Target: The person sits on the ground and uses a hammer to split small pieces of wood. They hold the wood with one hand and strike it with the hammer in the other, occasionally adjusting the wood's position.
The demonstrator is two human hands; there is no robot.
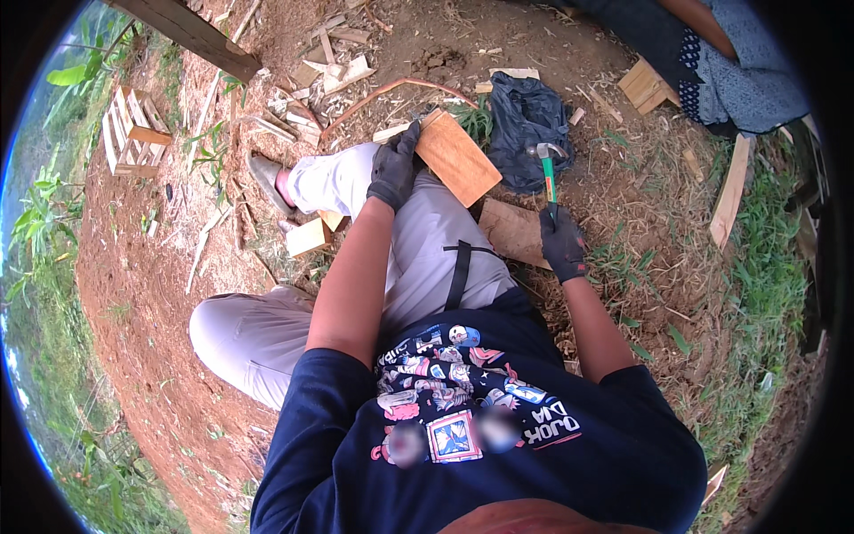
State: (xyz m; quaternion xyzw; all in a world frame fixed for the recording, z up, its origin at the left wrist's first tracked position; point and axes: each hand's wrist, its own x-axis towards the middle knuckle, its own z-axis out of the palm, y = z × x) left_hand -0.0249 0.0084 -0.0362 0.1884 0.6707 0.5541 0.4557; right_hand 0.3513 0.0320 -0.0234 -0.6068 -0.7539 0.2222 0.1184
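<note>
My left hand [394, 169], in a dark work glove, grips the left edge of a reddish-brown wooden board [460, 160]. The board lies tilted over my leg, and its underside is hidden. On the right, my gloved right hand [562, 245] is closed round the lower end of a hammer [548, 173]. Its handle is green and its metal head points away from me, over a black plastic bag [527, 116]. Another wooden piece [511, 231] lies on the ground just left of my right hand.
A slatted wooden crate [136, 133] stands at the far left. Near my foot is a pale wooden block [309, 238]. Wood offcuts [347, 76] litter the far ground. A wooden post [191, 36] enters at the upper left. Another person's patterned clothing [743, 80] shows at the upper right.
</note>
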